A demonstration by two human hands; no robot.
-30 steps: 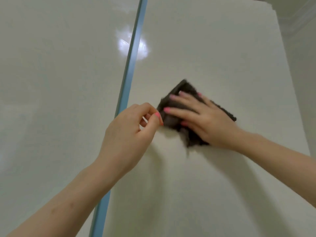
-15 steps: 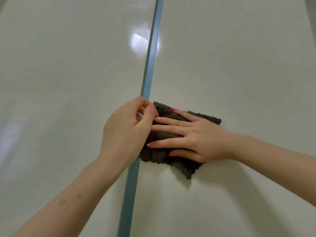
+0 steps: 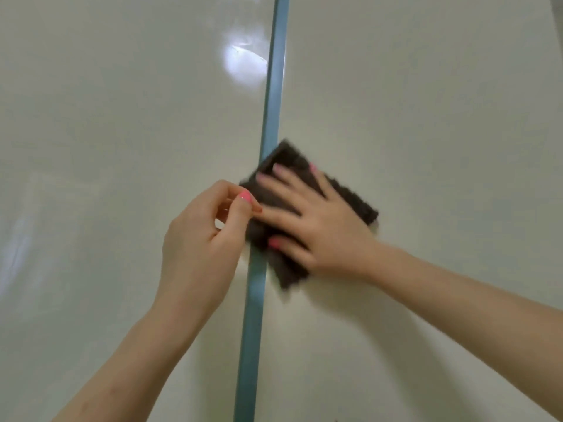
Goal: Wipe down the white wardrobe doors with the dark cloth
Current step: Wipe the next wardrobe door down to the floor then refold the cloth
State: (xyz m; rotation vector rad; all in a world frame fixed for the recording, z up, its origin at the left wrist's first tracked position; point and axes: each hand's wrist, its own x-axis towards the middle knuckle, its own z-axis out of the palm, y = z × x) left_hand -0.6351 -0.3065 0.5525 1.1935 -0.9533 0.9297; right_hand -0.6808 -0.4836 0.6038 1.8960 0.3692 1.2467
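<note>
A dark brown cloth (image 3: 353, 199) lies flat against the right white wardrobe door (image 3: 426, 117), its left edge over the blue-grey strip (image 3: 274, 102) between the doors. My right hand (image 3: 316, 220) presses on the cloth with straight, spread fingers. My left hand (image 3: 201, 248) hovers in front of the left white door (image 3: 106, 147) beside the cloth, fingers curled with thumb against fingertips. Whether it pinches the cloth's edge is hidden.
A bright light reflection (image 3: 243, 63) shines on the glossy left door near the strip. A grey wall edge (image 3: 559, 13) shows at the top right corner.
The cloth and my right hand slid left to the strip, then tilted upward along it. My left hand stayed curled beside the cloth. The view shifted left.
</note>
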